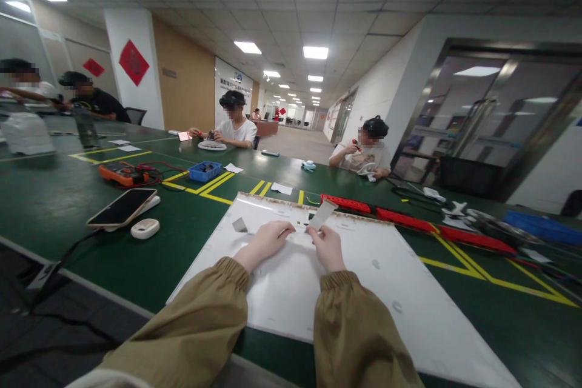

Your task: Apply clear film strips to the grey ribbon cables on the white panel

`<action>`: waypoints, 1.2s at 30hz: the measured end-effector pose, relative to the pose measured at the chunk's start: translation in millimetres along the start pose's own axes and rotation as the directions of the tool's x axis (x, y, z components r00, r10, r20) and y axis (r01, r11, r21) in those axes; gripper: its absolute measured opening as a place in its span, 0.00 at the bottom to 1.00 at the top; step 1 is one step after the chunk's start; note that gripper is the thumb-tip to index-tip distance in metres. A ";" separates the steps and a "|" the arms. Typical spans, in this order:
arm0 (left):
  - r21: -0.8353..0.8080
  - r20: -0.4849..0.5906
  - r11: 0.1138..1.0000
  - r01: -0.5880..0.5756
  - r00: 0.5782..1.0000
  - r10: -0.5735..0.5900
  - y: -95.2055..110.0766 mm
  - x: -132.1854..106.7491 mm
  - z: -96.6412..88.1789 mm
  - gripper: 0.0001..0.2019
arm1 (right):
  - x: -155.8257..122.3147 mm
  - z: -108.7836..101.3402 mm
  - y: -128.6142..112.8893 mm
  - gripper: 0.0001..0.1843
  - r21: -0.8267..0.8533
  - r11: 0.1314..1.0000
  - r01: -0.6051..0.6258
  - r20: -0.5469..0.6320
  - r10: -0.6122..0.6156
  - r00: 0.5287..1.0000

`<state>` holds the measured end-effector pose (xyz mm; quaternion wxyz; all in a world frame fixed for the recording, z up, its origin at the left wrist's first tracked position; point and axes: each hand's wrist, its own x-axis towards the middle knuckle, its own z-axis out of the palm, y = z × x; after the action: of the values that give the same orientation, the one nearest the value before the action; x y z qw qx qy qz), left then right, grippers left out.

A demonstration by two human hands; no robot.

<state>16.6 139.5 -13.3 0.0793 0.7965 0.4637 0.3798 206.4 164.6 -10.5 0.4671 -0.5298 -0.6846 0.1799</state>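
A large white panel (282, 297) with a browned far edge lies flat on the green table under both my hands. Pinched between the thumb and fingers of my right hand (329, 247) is a flat light-grey strip (324, 213), slanting up to the right. My left hand (271, 239) is closed, its fingertips together a short way left of the strip. Whatever those fingertips hold is too small to make out. On the panel left of that hand sits a small grey flat piece (239, 225).
Beyond the panel's far right lies a long red bar (409, 222). A phone (122, 208), a white oval case (145, 228), an orange multimeter (122, 174) and a blue bin (204, 171) stand to the left. Several people sit around the table (191, 267).
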 end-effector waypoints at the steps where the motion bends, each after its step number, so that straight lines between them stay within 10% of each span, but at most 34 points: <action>1: -0.004 0.014 1.000 -0.006 1.000 0.006 -1.1 -0.1 0.7 0.12 | 0.0 0.6 0.2 0.21 -0.014 1.000 0.006 -0.002 -0.006 1.000; 11: -0.040 0.196 0.999 -0.020 0.980 0.027 3.2 -0.8 -3.4 0.12 | 0.3 6.0 6.5 0.31 0.157 0.987 0.037 0.026 -0.042 0.999; 18: -0.019 0.250 0.999 0.031 0.968 -0.025 10.3 -2.5 -7.9 0.12 | -1.1 2.3 -12.6 0.47 0.525 0.840 -0.142 -0.045 0.194 0.980; 36: -0.042 0.211 0.997 0.059 0.976 -0.049 -2.7 -2.5 0.1 0.11 | 10.9 -41.8 -8.5 0.27 0.821 0.552 -0.146 -0.237 0.562 0.793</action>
<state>14.2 139.0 -16.1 0.1571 0.8170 0.4652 0.3023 236.3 160.8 21.5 0.7503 -0.4373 -0.2779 0.4106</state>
